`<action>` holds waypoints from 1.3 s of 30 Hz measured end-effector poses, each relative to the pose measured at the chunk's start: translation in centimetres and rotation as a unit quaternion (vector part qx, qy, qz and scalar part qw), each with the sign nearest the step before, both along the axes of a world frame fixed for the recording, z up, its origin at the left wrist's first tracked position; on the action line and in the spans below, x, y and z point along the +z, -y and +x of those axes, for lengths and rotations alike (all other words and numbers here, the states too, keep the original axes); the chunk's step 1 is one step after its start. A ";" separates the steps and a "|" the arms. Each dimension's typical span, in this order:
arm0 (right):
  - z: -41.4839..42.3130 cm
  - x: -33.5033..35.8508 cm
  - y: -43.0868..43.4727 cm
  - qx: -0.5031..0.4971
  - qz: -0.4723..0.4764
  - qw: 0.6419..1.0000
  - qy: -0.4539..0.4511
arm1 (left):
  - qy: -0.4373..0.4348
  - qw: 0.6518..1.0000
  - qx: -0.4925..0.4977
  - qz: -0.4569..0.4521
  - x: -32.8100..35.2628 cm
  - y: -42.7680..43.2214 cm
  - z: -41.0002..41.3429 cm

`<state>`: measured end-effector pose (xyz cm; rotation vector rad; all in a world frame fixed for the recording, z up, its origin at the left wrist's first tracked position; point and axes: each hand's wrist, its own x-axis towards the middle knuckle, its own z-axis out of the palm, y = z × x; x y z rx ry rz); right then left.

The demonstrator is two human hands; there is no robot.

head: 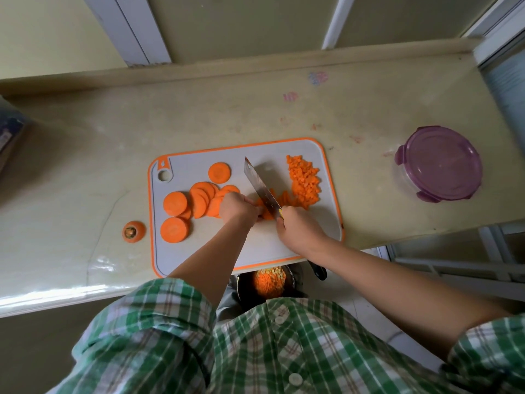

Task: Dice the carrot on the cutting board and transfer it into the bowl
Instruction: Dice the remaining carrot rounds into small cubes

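A grey cutting board (199,155) with an orange rim lies on the counter. Round carrot slices (175,203) lie spread over its left half. A heap of diced carrot (304,180) sits at its right side. My right hand (298,228) grips the handle of a wide cleaver (260,186), whose blade rests on carrot strips (281,199) mid-board. My left hand (238,207), fingers curled, holds those strips down just left of the blade. A dark bowl (268,281) with diced carrot sits below the counter's front edge, partly hidden by the board.
A carrot top end (133,231) lies on the counter left of the board. A round container with a purple lid (439,163) stands at the right. A wall ledge runs along the counter's back. A dark box (8,132) shows at the far left.
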<state>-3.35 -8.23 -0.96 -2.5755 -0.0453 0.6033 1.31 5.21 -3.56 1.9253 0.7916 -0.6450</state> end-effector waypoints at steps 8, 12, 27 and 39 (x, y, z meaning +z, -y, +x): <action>-0.4 -0.6 -0.4 0.003 -0.001 0.999 0.033 | -0.008 1.000 -0.002 -0.008 0.1 -0.1 0.2; -0.3 -0.9 -0.2 -0.006 0.000 0.999 0.054 | -0.002 1.000 0.004 -0.012 0.1 -0.1 0.0; -0.1 0.7 0.8 0.026 0.012 0.998 0.048 | 0.015 1.000 0.014 0.003 0.4 0.0 -1.3; -0.5 0.1 -0.3 0.005 0.017 1.000 0.009 | -0.002 1.000 0.011 0.007 0.3 -0.1 -0.8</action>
